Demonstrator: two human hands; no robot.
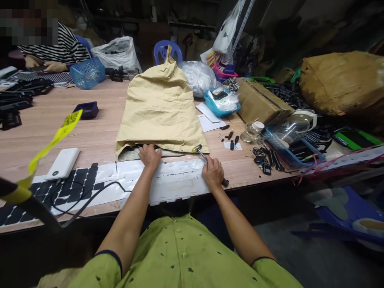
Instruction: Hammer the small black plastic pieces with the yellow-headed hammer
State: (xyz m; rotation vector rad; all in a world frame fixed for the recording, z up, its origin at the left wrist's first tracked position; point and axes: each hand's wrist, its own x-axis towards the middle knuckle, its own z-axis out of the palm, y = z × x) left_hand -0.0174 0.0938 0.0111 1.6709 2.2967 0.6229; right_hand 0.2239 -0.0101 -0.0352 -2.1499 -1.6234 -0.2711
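A large tan bag lies on the table, its near edge lifted a little over a grey surface. My left hand is at that edge with fingers curled; a bit of something black shows by the fingertips, too hidden to name. My right hand is closed around the handle of a small hammer. Its head, with a yellow face, is by the bag's right front corner. Beneath my hands runs a white sheet along the table's front edge.
A white power bank with a black cable lies left, near a blurred yellow tag. Black keys, a blue basket and a cardboard box stand right. A person in a striped top sits at the far left.
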